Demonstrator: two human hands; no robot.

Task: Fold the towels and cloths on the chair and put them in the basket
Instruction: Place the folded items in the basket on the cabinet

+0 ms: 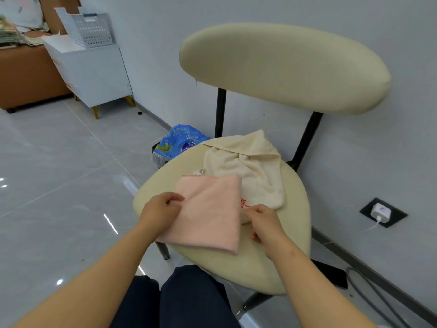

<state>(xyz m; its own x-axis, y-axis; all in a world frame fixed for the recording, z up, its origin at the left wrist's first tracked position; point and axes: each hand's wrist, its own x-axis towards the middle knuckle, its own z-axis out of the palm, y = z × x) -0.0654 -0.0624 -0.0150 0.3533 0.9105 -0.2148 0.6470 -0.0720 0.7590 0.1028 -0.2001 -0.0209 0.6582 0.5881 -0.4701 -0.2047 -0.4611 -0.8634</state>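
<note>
A pink towel (pixel 210 214), folded into a rough square, lies on the front of the cream chair seat (pixel 290 235). My left hand (pixel 160 209) pinches its left edge. My right hand (pixel 264 223) grips its right edge, where a bit of white cloth with red print (pixel 243 203) shows beneath. Behind the pink towel a cream towel (pixel 248 164) lies crumpled on the seat. The white perforated basket (pixel 87 29) stands far off at the upper left on a white cabinet (pixel 92 74).
A blue plastic bag (pixel 177 142) lies on the tiled floor left of the chair. A charger sits in a floor socket (pixel 382 211) at right, with a grey hose (pixel 369 292) and a black phone (pixel 331 273) near the wall. A brown sofa (pixel 26 76) stands beside the cabinet.
</note>
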